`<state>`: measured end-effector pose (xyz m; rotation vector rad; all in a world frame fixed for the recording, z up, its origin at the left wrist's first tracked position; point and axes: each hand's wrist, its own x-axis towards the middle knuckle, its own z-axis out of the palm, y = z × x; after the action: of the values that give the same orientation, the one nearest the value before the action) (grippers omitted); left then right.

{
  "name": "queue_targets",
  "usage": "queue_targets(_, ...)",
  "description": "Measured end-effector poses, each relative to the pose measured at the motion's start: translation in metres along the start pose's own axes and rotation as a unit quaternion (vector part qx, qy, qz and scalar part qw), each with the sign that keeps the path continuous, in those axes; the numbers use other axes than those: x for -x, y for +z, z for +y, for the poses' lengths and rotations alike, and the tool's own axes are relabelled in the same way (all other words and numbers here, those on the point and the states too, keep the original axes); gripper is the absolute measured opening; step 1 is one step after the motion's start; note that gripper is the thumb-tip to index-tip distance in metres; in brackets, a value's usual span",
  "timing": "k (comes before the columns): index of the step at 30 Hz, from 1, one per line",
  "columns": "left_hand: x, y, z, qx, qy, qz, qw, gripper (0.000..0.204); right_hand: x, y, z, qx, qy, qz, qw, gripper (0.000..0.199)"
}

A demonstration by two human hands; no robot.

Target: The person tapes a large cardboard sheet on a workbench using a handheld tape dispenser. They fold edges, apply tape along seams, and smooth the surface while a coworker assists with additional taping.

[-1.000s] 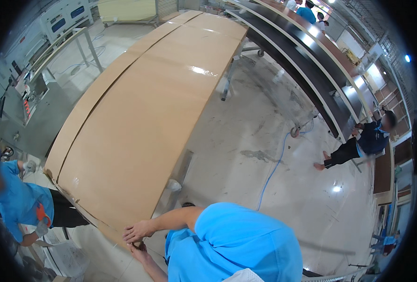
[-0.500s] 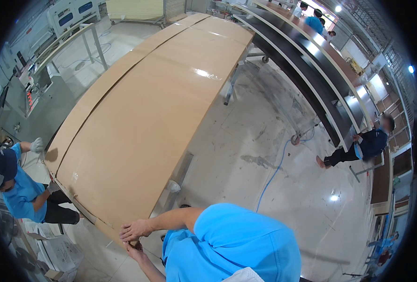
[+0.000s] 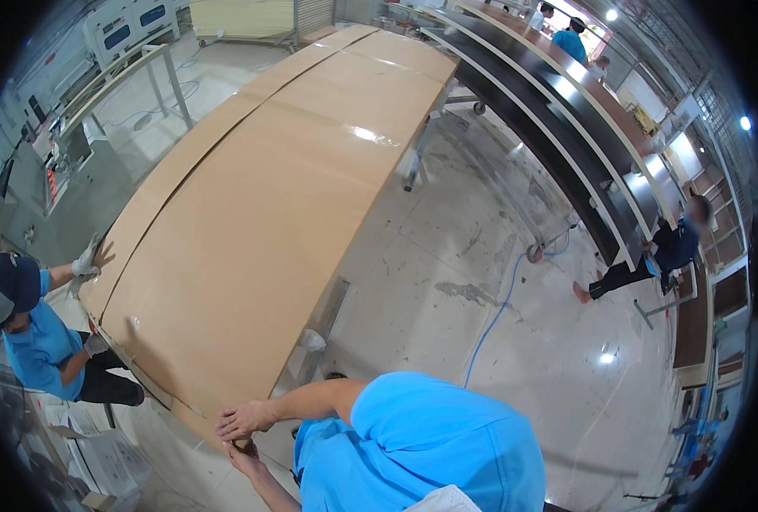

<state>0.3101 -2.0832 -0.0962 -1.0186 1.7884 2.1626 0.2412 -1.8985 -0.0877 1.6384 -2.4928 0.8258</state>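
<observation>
Grip of both hands (image 3: 243, 419) curled round brown board (image 3: 251, 213) corner, co-worker (image 3: 44, 348) alongside, dark panels (image 3: 528, 90), blue hose (image 3: 503, 306)

The floor (image 3: 422, 299) is pale and has dark stains; toward four o'clock a blue hose (image 3: 499, 312) lies curved on it. A grey stand (image 3: 334, 309) bears a long brown board (image 3: 264, 230), pointing toward one o'clock. At two o'clock, a wheeled rack (image 3: 524, 218) carries dark panels (image 3: 558, 136).
</observation>
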Motion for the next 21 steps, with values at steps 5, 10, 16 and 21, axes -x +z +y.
queue_targets(5,0.004,0.007,0.000,0.083,0.020,-0.032,0.996,0.054,0.002,-0.013,-0.005,-0.012,0.003,-0.038,0.999,0.094)
queue_targets(10,0.014,0.010,-0.002,0.078,0.031,-0.040,0.996,0.051,0.009,-0.025,-0.011,-0.069,0.033,-0.033,0.997,0.096)
queue_targets(16,0.035,0.023,-0.005,0.002,-0.009,0.112,0.994,0.040,0.015,-0.045,-0.025,0.021,0.028,-0.077,0.996,0.086)
queue_targets(21,0.041,0.034,0.001,-0.003,-0.011,0.132,0.991,0.039,0.011,-0.056,-0.027,0.064,0.022,-0.074,0.995,0.083)
